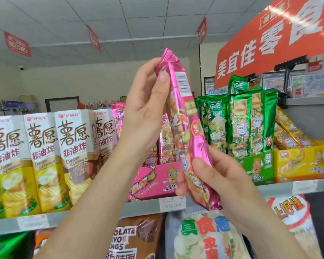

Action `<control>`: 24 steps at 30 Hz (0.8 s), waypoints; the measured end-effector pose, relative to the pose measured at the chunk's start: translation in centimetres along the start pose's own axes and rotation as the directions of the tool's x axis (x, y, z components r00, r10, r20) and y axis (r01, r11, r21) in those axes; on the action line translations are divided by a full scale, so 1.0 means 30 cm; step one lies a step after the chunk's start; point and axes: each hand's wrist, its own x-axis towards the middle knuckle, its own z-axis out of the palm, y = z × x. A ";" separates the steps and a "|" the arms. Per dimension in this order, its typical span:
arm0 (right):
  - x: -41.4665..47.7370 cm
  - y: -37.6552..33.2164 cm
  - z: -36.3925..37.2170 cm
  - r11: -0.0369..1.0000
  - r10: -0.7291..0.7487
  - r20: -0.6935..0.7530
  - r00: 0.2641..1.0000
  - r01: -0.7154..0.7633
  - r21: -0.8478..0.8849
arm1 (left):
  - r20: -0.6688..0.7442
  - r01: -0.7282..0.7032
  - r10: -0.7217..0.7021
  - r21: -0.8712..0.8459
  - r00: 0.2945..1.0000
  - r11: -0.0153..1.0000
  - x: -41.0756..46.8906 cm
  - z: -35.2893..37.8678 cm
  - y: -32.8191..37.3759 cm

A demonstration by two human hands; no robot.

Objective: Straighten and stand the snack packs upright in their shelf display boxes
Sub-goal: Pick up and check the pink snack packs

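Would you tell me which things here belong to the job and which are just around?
Job: pink foil snack pack, held by left hand and right hand; pink cardboard display box; green foil snack packs.
Around: white-and-yellow crisp cartons; red overhead banner.

- A long pink snack pack (pixel 187 128) of shiny foil is held in front of the shelf, its top tilted left. The left hand (pixel 148 113) pinches its top and the right hand (pixel 224 180) grips its bottom.
- Behind it, more pink packs (pixel 164 143) stand in the pink display box (pixel 153 182).
- Green packs (pixel 251 124) stand upright in the green display box (pixel 258 167).
- Yellow packs (pixel 288 133) lie slanted in the yellow display box (pixel 303 161).
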 end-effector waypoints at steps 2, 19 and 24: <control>-0.001 0.010 0.015 0.990 -0.092 -0.086 0.992 0.082 -0.115 | 0.055 0.079 -0.080 0.015 0.995 0.997 -0.019 -0.011 0.000; -0.064 0.027 0.011 0.959 0.138 0.113 0.984 -0.161 0.231 | 0.253 0.416 -0.330 -0.566 0.909 0.712 -0.103 -0.053 -0.032; -0.080 0.065 0.037 0.923 -0.037 -0.111 0.993 -0.009 -0.385 | 0.090 0.476 -0.486 -0.411 0.870 0.777 -0.091 -0.048 -0.024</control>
